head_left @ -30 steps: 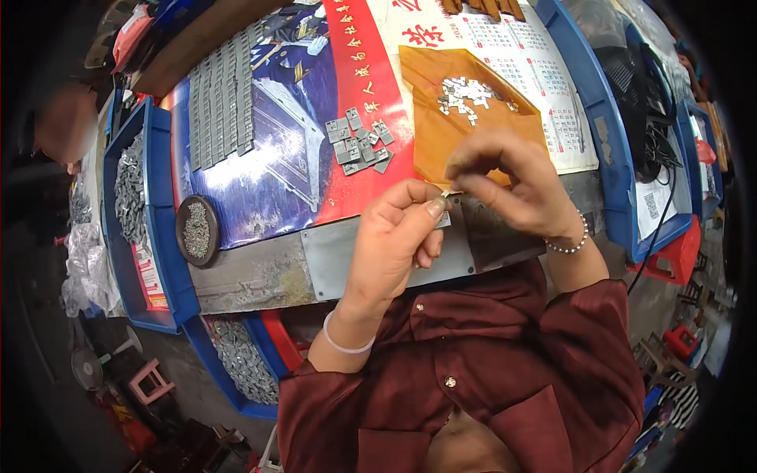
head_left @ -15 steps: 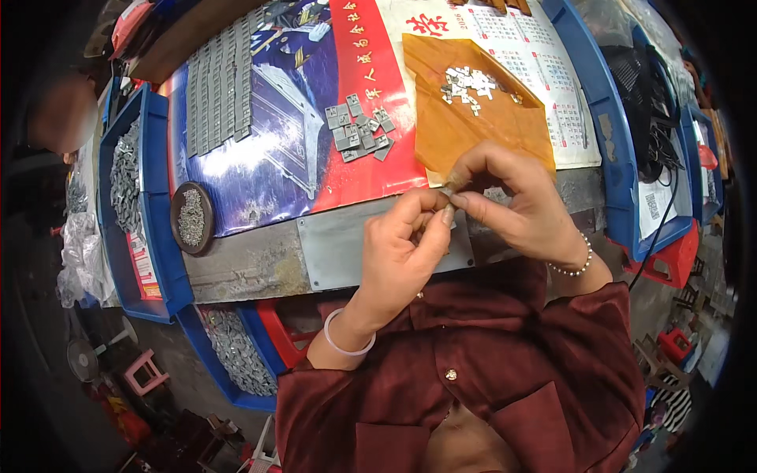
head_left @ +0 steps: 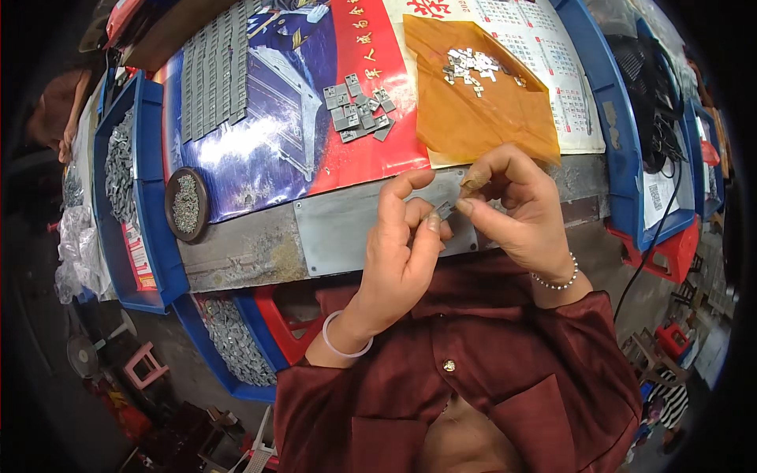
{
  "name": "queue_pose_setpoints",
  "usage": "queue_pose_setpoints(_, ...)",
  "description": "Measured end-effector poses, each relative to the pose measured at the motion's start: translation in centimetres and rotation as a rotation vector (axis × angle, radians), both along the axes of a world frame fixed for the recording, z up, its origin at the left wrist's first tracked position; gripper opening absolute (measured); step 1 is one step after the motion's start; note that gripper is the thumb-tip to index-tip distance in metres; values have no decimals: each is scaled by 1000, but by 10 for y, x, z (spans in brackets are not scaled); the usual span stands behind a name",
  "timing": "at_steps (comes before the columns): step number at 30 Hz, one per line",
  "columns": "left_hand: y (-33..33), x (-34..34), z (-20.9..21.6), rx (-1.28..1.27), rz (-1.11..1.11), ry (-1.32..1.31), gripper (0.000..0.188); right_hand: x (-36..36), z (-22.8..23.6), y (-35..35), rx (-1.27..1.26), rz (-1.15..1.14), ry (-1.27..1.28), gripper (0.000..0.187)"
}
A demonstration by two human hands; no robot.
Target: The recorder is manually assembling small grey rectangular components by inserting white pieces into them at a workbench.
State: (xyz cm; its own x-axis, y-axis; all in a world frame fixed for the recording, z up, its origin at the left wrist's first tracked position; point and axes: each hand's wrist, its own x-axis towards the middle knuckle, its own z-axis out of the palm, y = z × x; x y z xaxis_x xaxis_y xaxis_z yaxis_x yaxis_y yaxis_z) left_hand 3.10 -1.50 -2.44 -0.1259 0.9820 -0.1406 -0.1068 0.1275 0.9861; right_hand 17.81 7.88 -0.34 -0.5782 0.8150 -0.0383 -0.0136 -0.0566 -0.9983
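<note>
Above the metal plate [head_left: 339,236] at the bench's front edge, my left hand [head_left: 398,256] pinches a small flat grey metal piece [head_left: 444,210] between thumb and fingers, its index finger raised. My right hand [head_left: 520,206] is just to the right, thumb and index finger brought together close to the piece; whether something tiny sits between them is too small to see. Beyond the hands lies an orange sheet [head_left: 449,134] bearing a heap of small shiny silver parts [head_left: 471,67]. Several square grey pieces [head_left: 347,118] lie loosely piled on the red part of the poster.
Rows of grey pieces [head_left: 217,75] cover the poster's far left. A round dark dish [head_left: 201,223] holds tiny metal bits. Blue bins [head_left: 150,181] flank the bench's left, and another blue bin [head_left: 623,181] its right. At the far left a co-worker's arm [head_left: 75,114] shows.
My hands have drawn slightly apart, and my left index finger has lifted, exposing more of the grey piece. The view has shifted a little. At the far left, the co-worker's arm has come into sight.
</note>
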Motion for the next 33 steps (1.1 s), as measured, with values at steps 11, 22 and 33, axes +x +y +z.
queue_pose_setpoints(11,-3,7,-7,150,76,274,44,-10,-8,-12,133,-52,-164,17)
queue_pose_setpoints(22,-2,14,-10,224,139,372,47,-7,-10,-13,202,-77,-107,14)
queue_pose_setpoints(33,-3,14,-10,245,122,288,48,-2,-10,4,24,50,-38,14)
